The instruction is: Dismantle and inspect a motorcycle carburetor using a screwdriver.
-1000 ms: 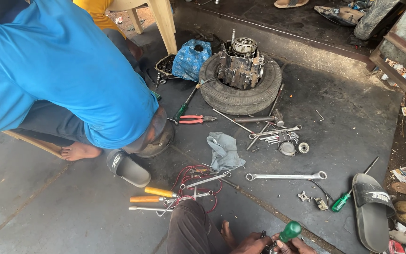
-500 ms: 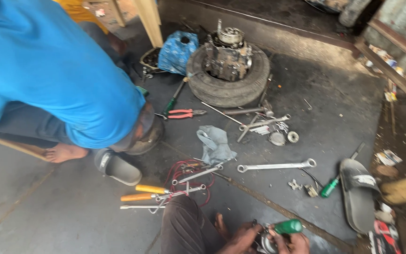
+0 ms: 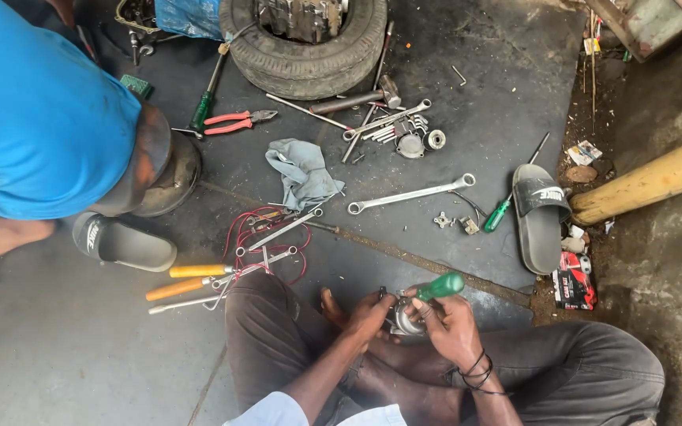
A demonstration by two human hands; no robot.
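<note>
Both hands half hide a metal part.

dark grey trousers, a pale rolled sleeve, black bands on the right wrist.

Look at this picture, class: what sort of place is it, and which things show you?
Probably an informal repair workshop, with the work done on the floor. A tyre holds an engine part, spanners and pliers lie scattered, and the right hand grips a green-handled screwdriver.
</note>
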